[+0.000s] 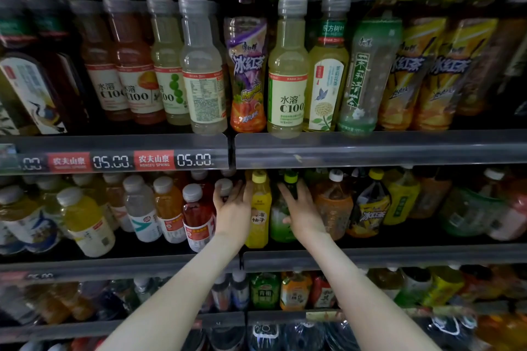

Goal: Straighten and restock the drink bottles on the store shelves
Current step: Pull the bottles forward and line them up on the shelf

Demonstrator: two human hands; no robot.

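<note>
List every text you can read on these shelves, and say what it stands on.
"农夫山泉 NONGFU SPRING", "05.00": price strip
"水溶 C100": pale bottle
"冰红茶": purple-capped bottle
"茉莉清茶": green bottle
"柚子": yellow bottle
Smaller label print: too blurred to read.

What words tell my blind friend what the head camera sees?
Two bare hands reach onto a store shelf: left hand beside a yellow bottle, right hand against a green bottle. Drink bottles crowd every shelf.
</note>
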